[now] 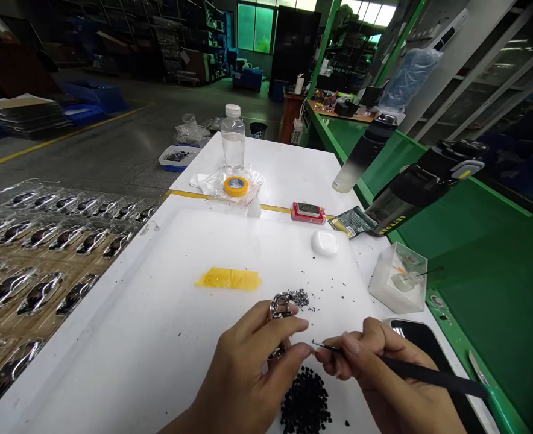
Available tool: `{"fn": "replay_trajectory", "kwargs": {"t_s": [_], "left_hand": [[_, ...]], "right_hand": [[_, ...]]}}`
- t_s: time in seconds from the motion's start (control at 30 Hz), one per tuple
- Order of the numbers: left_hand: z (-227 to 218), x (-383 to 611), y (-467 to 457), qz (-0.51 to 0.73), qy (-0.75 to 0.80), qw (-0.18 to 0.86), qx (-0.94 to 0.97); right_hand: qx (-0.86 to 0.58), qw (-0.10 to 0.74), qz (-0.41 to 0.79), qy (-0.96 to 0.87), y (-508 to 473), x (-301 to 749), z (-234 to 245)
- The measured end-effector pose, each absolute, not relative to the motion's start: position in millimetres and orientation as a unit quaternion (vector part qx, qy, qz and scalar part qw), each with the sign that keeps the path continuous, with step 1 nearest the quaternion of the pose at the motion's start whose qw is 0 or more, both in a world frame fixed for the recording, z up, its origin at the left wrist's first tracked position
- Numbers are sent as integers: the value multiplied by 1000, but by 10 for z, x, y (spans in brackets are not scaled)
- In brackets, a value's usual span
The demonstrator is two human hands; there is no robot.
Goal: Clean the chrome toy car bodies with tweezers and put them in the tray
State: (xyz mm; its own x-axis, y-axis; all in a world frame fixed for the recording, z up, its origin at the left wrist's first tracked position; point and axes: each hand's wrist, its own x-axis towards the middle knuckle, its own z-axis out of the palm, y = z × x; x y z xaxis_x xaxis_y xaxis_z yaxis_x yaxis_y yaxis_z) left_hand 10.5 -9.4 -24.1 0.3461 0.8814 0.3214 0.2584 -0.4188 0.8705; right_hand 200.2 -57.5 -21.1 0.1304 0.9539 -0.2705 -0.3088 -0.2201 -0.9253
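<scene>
My left hand is closed around a small shiny chrome-and-dark part, whose lower portion is mostly hidden by my fingers. Between the fingers of my right hand is a pair of black tweezers, its fine tip pointing left, close to my left thumb. A tiny speck shows at that tip, too small to name. Below my hands lies a pile of small black pieces. Just beyond the chrome part is a heap of tiny silvery pieces, some scattered to the right.
A yellow tape strip is stuck on the white table. Farther back are a tape roll, clear bottle, red box and white case. A translucent container and dark phone stand right. Trays of shiny parts lie left.
</scene>
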Motion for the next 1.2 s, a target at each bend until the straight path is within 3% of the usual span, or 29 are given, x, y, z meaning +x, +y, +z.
{"fn": "replay_trajectory", "kwargs": {"t_s": [1.2], "left_hand": [[-55,55,-211,451,373,355,729]], "right_hand": [[-382,510,738,-220,-631,1983,-128]]}}
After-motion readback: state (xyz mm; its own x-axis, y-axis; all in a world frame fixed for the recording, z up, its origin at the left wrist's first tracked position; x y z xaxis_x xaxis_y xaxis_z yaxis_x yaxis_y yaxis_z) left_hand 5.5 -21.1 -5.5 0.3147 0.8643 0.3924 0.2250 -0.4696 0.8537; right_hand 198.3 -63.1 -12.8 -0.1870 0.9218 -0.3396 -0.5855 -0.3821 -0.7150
